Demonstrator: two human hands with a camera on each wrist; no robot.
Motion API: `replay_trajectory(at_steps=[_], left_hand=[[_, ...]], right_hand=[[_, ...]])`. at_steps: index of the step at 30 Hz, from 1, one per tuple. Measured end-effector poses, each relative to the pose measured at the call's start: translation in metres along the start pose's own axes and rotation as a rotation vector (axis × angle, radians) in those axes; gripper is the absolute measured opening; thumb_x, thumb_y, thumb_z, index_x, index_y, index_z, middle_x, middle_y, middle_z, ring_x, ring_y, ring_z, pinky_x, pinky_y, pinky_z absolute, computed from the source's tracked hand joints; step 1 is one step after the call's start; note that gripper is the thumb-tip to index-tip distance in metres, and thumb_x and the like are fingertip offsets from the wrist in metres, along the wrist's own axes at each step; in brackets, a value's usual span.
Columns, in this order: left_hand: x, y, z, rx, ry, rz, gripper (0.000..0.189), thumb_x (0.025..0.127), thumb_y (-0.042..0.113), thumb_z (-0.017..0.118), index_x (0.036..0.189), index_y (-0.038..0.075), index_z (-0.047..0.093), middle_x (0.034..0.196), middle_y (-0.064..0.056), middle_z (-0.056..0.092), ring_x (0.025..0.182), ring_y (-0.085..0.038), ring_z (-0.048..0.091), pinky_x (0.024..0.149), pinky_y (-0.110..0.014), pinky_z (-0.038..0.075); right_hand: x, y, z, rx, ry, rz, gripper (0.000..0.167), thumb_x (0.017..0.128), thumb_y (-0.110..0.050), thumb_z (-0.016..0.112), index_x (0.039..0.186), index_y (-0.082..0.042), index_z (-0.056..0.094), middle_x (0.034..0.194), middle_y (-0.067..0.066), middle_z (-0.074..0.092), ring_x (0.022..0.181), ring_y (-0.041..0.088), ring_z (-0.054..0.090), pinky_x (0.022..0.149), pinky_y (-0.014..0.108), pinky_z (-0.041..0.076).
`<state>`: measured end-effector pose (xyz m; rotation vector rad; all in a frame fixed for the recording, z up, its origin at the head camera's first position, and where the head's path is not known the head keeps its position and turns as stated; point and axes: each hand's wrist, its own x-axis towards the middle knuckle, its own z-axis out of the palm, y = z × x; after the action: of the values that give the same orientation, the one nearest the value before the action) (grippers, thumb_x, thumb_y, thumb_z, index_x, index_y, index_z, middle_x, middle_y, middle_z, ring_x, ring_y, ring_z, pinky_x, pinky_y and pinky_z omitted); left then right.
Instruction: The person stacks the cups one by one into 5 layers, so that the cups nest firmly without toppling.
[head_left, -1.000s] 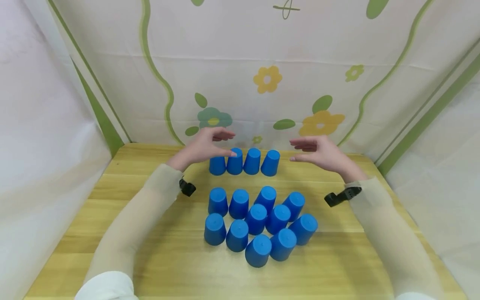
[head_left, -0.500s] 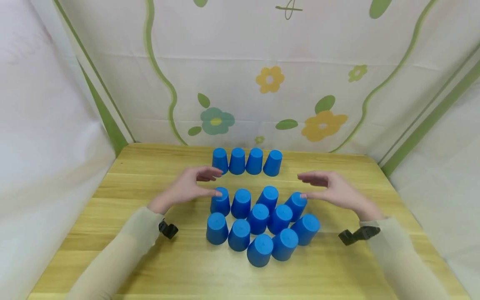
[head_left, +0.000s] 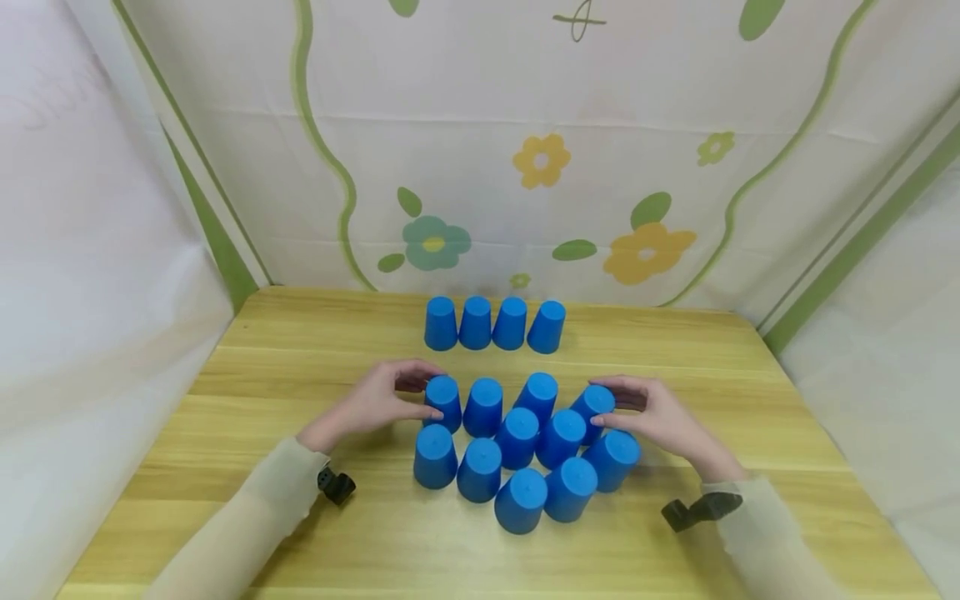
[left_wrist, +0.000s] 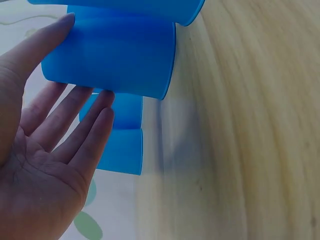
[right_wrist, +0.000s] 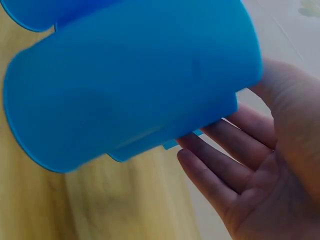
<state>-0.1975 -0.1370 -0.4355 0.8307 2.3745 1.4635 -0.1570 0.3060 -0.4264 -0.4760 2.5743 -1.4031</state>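
Observation:
Several upside-down blue cups stand in a loose group on the wooden table. My left hand [head_left: 367,406] holds the back-left cup [head_left: 445,402], thumb on its near side and fingers behind. In the left wrist view the thumb [left_wrist: 60,32] lies on that cup [left_wrist: 115,57] and the fingertips meet its other side. At the group's right, my right hand [head_left: 663,414] has thumb and fingers around the back-right cup [head_left: 592,402]. A nearer cup [right_wrist: 135,90] covers most of it in the right wrist view, hiding the thumb tip.
Behind the group, several more upside-down cups [head_left: 476,325] form a row near the back edge of the table [head_left: 300,333]. A printed cloth [head_left: 480,100] hangs behind, and white cloth walls stand at both sides. Other cups [head_left: 517,437] sit close between the hands.
Both hands have come from beside the back row toward the front group and down onto its outer back cups. The cups have stayed in place; the head view has shifted slightly.

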Motion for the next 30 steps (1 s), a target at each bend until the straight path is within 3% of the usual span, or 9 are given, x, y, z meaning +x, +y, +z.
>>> replay_trajectory(at_steps=[7, 18, 25, 30], left_hand=[[0.001, 0.0, 0.003, 0.015, 0.005, -0.037, 0.051, 0.083, 0.032, 0.088, 0.128, 0.018, 0.067, 0.118, 0.007, 0.069, 0.109, -0.015, 0.066, 0.097, -0.04, 0.053], [0.001, 0.0, 0.003, 0.0, 0.011, -0.048, 0.05, 0.083, 0.029, 0.088, 0.127, 0.017, 0.067, 0.117, 0.006, 0.069, 0.108, -0.016, 0.066, 0.097, -0.043, 0.054], [0.0, 0.001, 0.004, -0.02, 0.015, -0.044, 0.049, 0.083, 0.027, 0.088, 0.126, 0.014, 0.068, 0.116, 0.002, 0.07, 0.107, -0.019, 0.067, 0.096, -0.045, 0.054], [0.001, -0.001, 0.004, -0.032, 0.012, -0.053, 0.048, 0.084, 0.026, 0.087, 0.125, 0.012, 0.068, 0.116, 0.0, 0.07, 0.108, -0.021, 0.067, 0.098, -0.045, 0.053]], right_hand=[[-0.009, -0.003, 0.011, 0.037, 0.096, 0.011, 0.053, 0.09, -0.026, 0.081, 0.135, -0.006, 0.063, 0.127, 0.008, 0.068, 0.114, 0.026, 0.066, 0.095, 0.038, 0.054], [-0.01, -0.007, 0.021, 0.068, 0.116, 0.044, 0.053, 0.09, -0.026, 0.081, 0.135, -0.005, 0.062, 0.129, 0.013, 0.066, 0.115, 0.031, 0.066, 0.095, 0.036, 0.054], [-0.001, 0.007, 0.006, 0.078, 0.164, 0.011, 0.049, 0.092, -0.021, 0.079, 0.135, -0.003, 0.062, 0.128, 0.015, 0.065, 0.115, 0.032, 0.065, 0.092, 0.023, 0.052], [0.014, 0.019, -0.011, 0.057, 0.214, 0.045, 0.052, 0.093, -0.027, 0.078, 0.137, -0.004, 0.061, 0.129, 0.015, 0.065, 0.119, 0.033, 0.063, 0.091, 0.018, 0.051]])
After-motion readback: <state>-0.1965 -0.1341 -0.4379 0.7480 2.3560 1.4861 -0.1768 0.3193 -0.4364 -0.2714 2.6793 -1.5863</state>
